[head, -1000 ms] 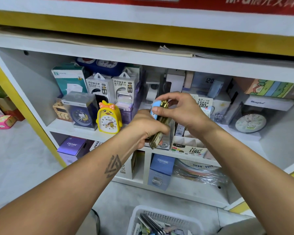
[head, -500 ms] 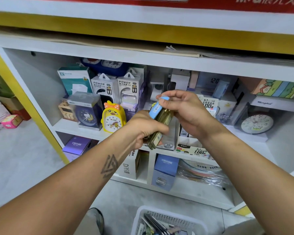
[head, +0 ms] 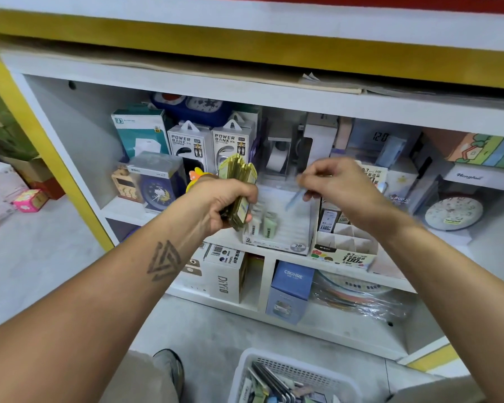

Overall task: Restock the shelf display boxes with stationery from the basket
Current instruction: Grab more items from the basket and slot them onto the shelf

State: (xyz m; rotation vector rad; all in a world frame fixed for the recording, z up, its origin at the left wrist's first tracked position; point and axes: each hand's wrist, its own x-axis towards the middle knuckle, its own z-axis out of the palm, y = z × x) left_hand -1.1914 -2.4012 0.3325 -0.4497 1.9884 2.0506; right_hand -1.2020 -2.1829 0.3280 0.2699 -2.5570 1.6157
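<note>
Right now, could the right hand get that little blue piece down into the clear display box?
Probably yes. The right hand pinches the blue piece right over the clear display box, whose top is open; its few packs sit at the left, leaving the slots below bare.

- Two white hanging cartons, upper middle of the frame: "POWER BANK".
- Clear plastic display box, centre: "2B".
- White cardboard divider box, right of centre: "0.7", "100".
- Blue carton, lower shelf: "CRUHRE".
- White carton, lower shelf: "DIY".
- White box, far right: "Henghui".
- Pale blue clock package, upper right: "12:0".
</note>
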